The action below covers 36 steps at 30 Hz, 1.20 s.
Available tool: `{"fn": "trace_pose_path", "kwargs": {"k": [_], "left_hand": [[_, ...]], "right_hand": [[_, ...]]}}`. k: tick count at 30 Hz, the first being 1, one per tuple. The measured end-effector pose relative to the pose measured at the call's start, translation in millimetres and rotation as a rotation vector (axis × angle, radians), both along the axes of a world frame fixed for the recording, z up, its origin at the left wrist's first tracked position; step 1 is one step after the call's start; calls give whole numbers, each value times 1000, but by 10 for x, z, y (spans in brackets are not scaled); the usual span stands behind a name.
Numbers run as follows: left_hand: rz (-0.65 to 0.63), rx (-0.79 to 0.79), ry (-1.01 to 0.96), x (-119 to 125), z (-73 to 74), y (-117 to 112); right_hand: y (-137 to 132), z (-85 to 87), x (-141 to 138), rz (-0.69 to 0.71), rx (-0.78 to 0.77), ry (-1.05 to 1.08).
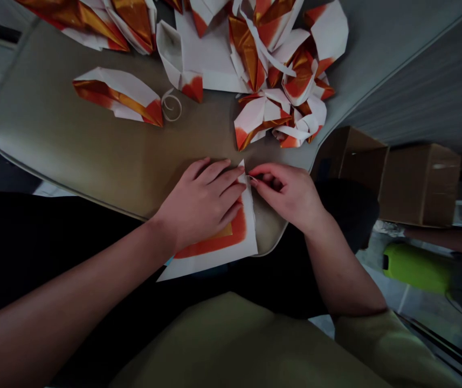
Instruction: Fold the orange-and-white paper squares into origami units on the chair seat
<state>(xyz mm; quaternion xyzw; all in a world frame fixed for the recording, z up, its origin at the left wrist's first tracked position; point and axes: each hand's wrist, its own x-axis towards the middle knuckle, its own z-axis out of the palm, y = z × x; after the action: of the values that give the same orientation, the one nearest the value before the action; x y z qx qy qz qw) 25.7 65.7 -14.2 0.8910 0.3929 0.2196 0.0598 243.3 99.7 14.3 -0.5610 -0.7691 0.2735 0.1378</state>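
A sheet of origami paper (214,250), white with an orange-and-gold square printed on it, lies under both hands, at the rounded edge of a beige padded board (73,145) and jutting past it over dark clothing (53,253). The left hand (200,205) rests flat and spread on the sheet, its fingers pointing toward the right hand (287,196). The hands are apart but close, with the sheet's raised, narrow edge between them. The right hand's curled fingertips (254,175) pinch that edge near its upper corner. Just ahead of the left hand, a folded orange-and-white paper piece (117,94) lies on the board, with a curled white paper strip (172,106) touching its tip. Farther ahead of both hands is a heap of similar folded pieces (279,70). Beyond the right hand, off the board, stand two open cardboard boxes (420,186), and past them lies a bright green object (416,268). A forearm (445,241), apart from the person's own arms, reaches across above that green object.
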Motion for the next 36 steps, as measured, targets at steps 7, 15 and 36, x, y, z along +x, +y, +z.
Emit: {"fn": "trace_pose_path", "kwargs": {"k": [7, 15, 36], "left_hand": [[13, 5, 12, 7, -20, -1], [14, -29, 4, 7, -23, 1], [17, -39, -3, 1, -12, -4]], "right_hand": [[-12, -3, -22, -28, 28, 3], [-89, 98, -12, 18, 65, 18], [48, -37, 66, -196, 158, 3]]}}
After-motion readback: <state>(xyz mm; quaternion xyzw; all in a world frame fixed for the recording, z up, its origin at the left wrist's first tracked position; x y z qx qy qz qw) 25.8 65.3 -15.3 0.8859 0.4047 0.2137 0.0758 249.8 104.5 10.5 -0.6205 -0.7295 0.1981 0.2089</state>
